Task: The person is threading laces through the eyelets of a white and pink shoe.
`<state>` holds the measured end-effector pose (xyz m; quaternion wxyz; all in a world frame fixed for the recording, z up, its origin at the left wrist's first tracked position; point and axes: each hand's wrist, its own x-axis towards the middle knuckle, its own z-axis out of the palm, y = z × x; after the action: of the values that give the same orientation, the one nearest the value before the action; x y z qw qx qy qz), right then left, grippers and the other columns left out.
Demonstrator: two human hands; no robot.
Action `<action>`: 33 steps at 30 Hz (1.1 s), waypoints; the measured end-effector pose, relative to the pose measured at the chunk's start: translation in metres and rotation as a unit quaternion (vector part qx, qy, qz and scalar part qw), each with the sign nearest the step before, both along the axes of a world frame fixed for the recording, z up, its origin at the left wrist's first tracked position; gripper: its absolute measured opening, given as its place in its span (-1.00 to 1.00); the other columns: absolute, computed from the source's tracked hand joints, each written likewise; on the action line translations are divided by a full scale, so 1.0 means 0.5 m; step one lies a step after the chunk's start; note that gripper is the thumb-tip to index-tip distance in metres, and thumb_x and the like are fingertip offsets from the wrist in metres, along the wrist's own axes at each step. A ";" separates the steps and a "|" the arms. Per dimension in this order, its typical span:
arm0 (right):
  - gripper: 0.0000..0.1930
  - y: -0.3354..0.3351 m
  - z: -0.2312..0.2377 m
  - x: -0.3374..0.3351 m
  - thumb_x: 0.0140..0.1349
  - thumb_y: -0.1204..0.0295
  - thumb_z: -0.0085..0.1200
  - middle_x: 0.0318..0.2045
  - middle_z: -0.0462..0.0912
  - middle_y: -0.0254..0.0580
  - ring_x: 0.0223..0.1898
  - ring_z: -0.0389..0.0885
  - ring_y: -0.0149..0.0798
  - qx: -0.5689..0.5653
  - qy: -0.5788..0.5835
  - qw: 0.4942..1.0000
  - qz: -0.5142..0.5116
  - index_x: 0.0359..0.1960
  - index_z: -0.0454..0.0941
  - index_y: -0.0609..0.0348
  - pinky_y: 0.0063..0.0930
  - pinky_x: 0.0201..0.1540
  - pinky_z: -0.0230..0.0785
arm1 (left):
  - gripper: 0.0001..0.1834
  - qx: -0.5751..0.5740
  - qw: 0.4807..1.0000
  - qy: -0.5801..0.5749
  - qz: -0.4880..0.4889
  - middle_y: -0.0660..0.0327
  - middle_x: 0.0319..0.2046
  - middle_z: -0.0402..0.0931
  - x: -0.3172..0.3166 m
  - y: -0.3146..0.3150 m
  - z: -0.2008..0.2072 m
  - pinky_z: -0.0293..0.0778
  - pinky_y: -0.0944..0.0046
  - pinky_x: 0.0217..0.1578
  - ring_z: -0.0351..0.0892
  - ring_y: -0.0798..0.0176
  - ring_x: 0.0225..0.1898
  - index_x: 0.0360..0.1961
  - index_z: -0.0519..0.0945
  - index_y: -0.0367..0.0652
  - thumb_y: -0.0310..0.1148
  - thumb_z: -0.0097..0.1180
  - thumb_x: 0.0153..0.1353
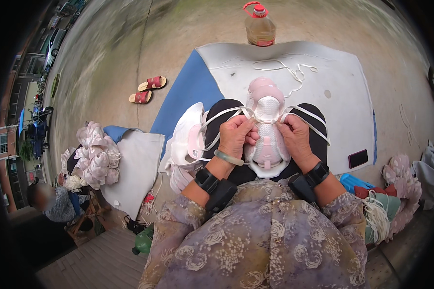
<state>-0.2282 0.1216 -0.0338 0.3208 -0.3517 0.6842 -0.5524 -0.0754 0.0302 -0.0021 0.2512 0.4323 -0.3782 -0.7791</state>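
A pink and white shoe upper (266,151) lies lengthwise between my knees, its toe pointing away from me. A flat white shoelace (218,116) crosses it and loops out over both thighs. My left hand (235,134), at the upper's left edge, pinches the lace between thumb and fingers. On the opposite edge my right hand (295,136) pinches the lace too, and a short stretch runs across the upper between the hands. More white and pink uppers (184,139) lean against my left leg.
A white sheet (337,72) with a blue underside covers the ground ahead, with a loose lace (296,77) and a phone (358,158) on it. Beyond stands a bottle (260,26). Red sandals (148,89), piled uppers (97,154) and a seated person (58,202) are leftward; bundled laces (377,219) rightward.
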 end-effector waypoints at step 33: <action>-0.62 0.034 0.039 -0.018 -0.11 0.35 0.23 -0.38 0.49 -0.05 -0.36 0.49 -0.06 -0.019 0.345 0.930 0.124 -0.27 0.44 0.27 -0.34 -0.27 0.37 | -0.86 -0.599 0.741 -0.281 -0.114 0.03 -0.57 0.43 -0.035 0.000 -0.042 0.37 0.02 -0.49 0.47 -0.10 -0.51 -0.49 0.37 -0.18 -0.35 -0.03 0.12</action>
<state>-0.2371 0.1389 -0.0141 0.1239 -0.6087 0.6932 -0.3654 -0.0929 0.0300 -0.0232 0.2504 0.3455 -0.8667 -0.2582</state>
